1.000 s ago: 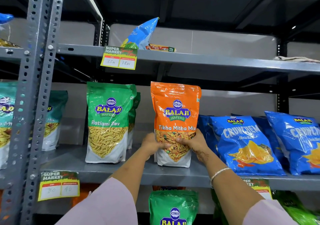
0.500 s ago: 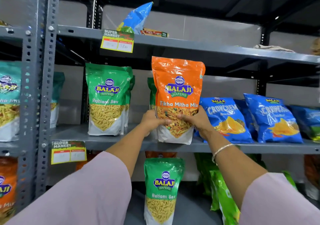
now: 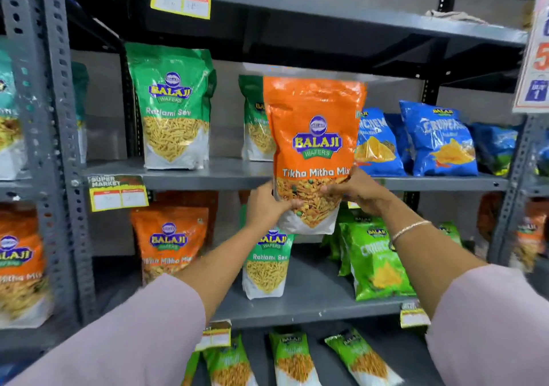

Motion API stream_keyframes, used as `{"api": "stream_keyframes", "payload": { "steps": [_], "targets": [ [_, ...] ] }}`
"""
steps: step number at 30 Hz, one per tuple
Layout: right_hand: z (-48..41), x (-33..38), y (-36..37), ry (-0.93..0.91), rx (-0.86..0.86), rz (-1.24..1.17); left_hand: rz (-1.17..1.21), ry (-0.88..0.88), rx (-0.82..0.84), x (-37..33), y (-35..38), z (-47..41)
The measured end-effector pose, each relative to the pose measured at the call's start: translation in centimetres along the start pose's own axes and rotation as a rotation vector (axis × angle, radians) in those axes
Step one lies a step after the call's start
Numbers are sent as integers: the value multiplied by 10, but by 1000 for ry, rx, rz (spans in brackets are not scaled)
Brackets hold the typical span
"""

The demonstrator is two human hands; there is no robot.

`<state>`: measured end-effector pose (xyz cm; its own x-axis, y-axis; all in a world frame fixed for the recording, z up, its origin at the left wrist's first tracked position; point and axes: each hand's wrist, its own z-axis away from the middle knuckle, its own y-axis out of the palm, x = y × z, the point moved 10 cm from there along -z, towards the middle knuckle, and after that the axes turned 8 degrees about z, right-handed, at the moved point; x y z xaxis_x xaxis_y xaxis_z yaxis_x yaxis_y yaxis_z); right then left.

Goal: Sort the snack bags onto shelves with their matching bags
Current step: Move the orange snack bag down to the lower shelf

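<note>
Both arms reach forward and up, the left hand [image 3: 266, 204] and right hand [image 3: 358, 192] clamped on the lower corners of an orange Tikha Mitha Mix bag [image 3: 313, 147]. It is held upright in the air in front of the middle shelf [image 3: 208, 174], clear of its edge. Behind it, a green Ratlami Sev bag [image 3: 252, 124] is half hidden, as is another green bag [image 3: 266, 266] on the shelf below. Lettering on the price tag [image 3: 117, 192] is blurred, and a sign [image 3: 537, 58] is cut off at right.
</note>
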<state>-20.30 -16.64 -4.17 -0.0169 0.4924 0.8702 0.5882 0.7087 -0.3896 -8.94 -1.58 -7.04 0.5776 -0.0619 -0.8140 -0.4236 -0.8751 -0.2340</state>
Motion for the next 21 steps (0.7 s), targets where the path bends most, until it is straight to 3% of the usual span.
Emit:
{"api": "stream_keyframes", "payload": {
  "steps": [6,13,21],
  "targets": [
    [24,-86,39,129,81,2,19,-193,76,91,33,45],
    [33,-183,67,294,45,-49,46,-419,130,164,67,75],
    [3,-256,54,392,14,7,18,-519,122,221,119,65]
  ]
}}
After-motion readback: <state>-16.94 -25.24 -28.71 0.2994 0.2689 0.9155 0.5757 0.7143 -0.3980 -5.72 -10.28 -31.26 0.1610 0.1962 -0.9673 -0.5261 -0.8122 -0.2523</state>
